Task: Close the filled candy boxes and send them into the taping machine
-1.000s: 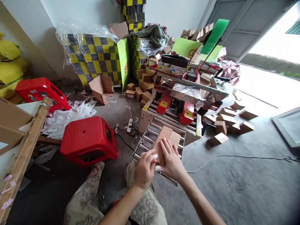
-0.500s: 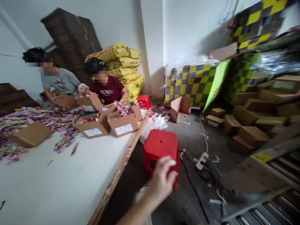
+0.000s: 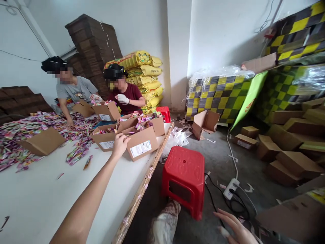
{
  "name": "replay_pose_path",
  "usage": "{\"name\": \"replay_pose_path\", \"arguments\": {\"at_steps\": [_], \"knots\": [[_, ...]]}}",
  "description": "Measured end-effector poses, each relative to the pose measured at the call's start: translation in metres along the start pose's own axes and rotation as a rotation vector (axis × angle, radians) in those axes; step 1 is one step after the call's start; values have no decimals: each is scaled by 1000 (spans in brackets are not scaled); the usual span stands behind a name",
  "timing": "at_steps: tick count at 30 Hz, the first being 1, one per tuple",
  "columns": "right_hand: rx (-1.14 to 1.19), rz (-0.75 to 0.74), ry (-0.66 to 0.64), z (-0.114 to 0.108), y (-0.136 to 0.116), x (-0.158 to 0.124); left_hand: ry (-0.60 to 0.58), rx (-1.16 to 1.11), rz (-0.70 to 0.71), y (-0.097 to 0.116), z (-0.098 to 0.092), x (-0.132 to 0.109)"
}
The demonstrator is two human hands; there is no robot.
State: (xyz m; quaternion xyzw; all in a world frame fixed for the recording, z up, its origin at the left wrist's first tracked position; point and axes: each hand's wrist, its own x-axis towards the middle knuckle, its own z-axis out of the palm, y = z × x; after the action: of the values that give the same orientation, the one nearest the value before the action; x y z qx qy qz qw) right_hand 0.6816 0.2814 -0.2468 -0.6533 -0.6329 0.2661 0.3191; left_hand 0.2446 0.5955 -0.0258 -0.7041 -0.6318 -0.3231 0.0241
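Left hand [image 3: 119, 145]: half a second ago in the air before the red stool [image 3: 184, 169], now stretched over the white table [image 3: 45, 196], fingers curled on the rim of the cardboard box [image 3: 142, 146]
Cardboard box: open, by the table's right edge
Right hand [image 3: 235, 226]: newly in view, low over the floor, fingers spread, holding nothing

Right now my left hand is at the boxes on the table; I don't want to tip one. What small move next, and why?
Probably close the left hand on the near flap of the labelled box and slide it over the table rather than lift it: the hand only touches the rim, the box stands open, full of packets, and the right hand hangs low, free.
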Motion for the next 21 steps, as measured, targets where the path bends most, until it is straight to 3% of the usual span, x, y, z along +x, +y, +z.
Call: {"name": "replay_pose_path", "arguments": {"at_steps": [3,6,9,13,15,17,19,21], "knots": [[355,53,-113,44,-71,46,25,-52,-96,-31,-40,-48],[840,185,-245,96,-142,72,-22,-226,-255,-49,-98,-119],[1323,430,-453,132,-213,75,-27,-298,-331,-42,-153,-189],[1698,599,-574,141,-279,57,44,-278,-261,-7,-207,-244],[1704,645,-527,136,-285,45,53,-287,-205,16,-223,-254],[1685,661,-439,125,-269,33,43,-334,-142,42,-229,-258],[1655,659,-301,109,-232,21,9,-424,-58,72,-222,-260],[1591,635,-165,84,-181,8,-58,-547,25,105,-201,-265]]}}
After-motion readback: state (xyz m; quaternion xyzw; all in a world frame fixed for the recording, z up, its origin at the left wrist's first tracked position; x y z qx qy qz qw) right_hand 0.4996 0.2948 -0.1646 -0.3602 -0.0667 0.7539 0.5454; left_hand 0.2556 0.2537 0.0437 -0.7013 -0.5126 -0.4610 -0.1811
